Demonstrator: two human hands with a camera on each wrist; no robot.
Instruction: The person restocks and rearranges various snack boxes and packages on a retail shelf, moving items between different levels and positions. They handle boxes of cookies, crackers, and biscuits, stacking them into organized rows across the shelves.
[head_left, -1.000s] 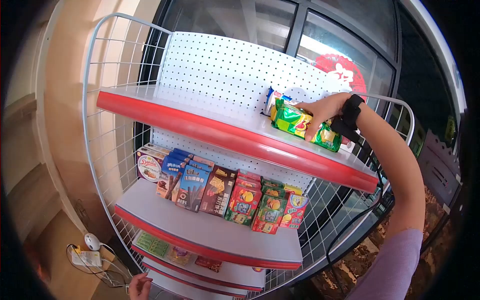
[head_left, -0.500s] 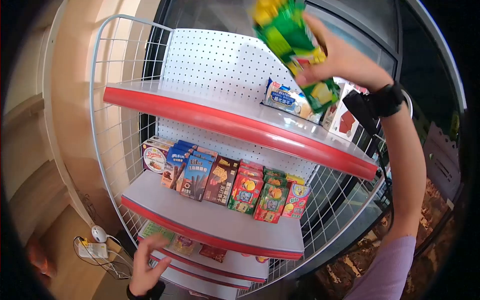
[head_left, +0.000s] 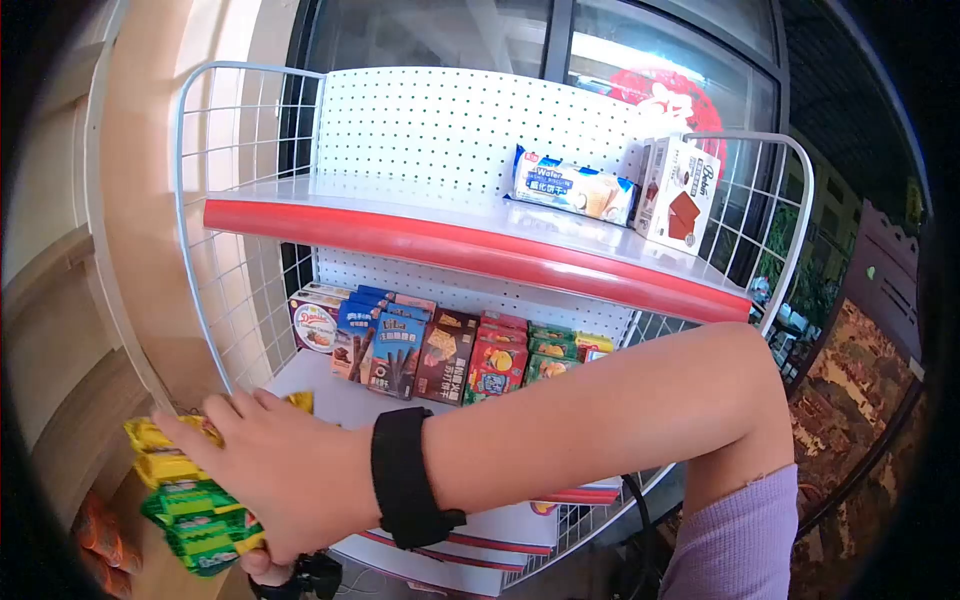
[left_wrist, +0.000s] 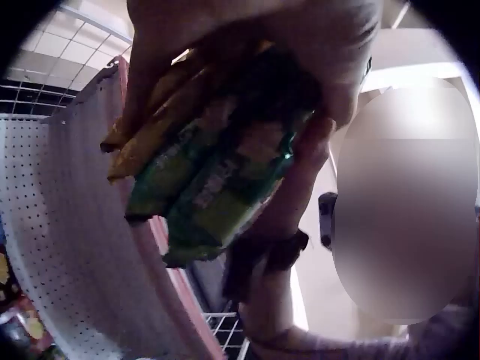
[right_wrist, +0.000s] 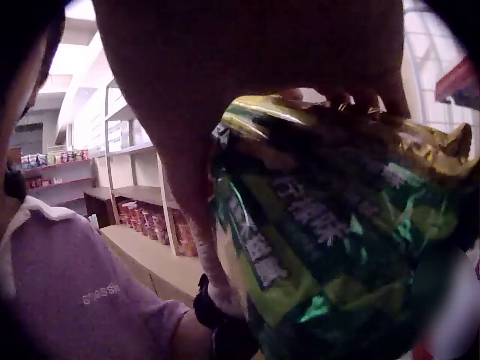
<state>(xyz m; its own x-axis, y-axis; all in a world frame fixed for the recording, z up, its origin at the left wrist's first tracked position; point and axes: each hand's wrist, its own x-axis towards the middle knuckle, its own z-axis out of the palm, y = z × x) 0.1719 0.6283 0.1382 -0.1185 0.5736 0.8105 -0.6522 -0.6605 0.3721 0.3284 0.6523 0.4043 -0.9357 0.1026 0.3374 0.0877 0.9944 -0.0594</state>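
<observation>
Several green packs (head_left: 205,522) and yellow packs (head_left: 175,468) are bunched at the lower left of the head view. My right hand (head_left: 290,470) grips them from above, its forearm crossing the rack. Below them my left hand (head_left: 262,568) shows only in part. In the left wrist view my left hand (left_wrist: 255,26) is curled round the green packs (left_wrist: 225,180), with the other arm behind. The right wrist view has my right hand (right_wrist: 255,52) over the shiny green packs (right_wrist: 322,225), fingers along their yellow edge.
On the top shelf (head_left: 400,215) stand a blue-white wafer pack (head_left: 572,190) and a white box (head_left: 678,195). Snack boxes (head_left: 445,355) line the shelf below, partly behind my forearm. Wire side panels (head_left: 215,150) flank the rack.
My right hand has carried the green and yellow packs off the top shelf, down and left across the rack. My left hand, bare before, now holds the packs too.
</observation>
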